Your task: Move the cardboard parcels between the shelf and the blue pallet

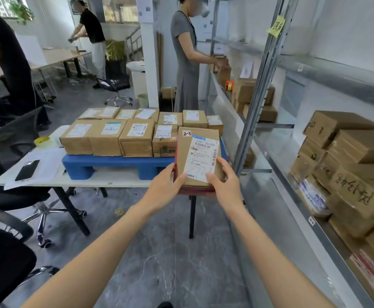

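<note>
Both hands hold one cardboard parcel (198, 150) with a white shipping label, raised in front of me near the right end of the blue pallet (115, 165). My left hand (167, 185) grips its lower left corner, my right hand (224, 182) its lower right corner with the thumb on the label. A reddish item shows under the parcel. Several labelled parcels (135, 138) stand in rows on the pallet, which rests on a white table (81, 178). The metal shelf (277, 156) on my right carries more stacked parcels (355, 165).
A person in a grey dress (186, 63) stands at the shelf's far end handling boxes. Two people work at desks at the back left. Black office chairs (10, 152) stand left of the table. A phone (27, 170) and papers lie on the table.
</note>
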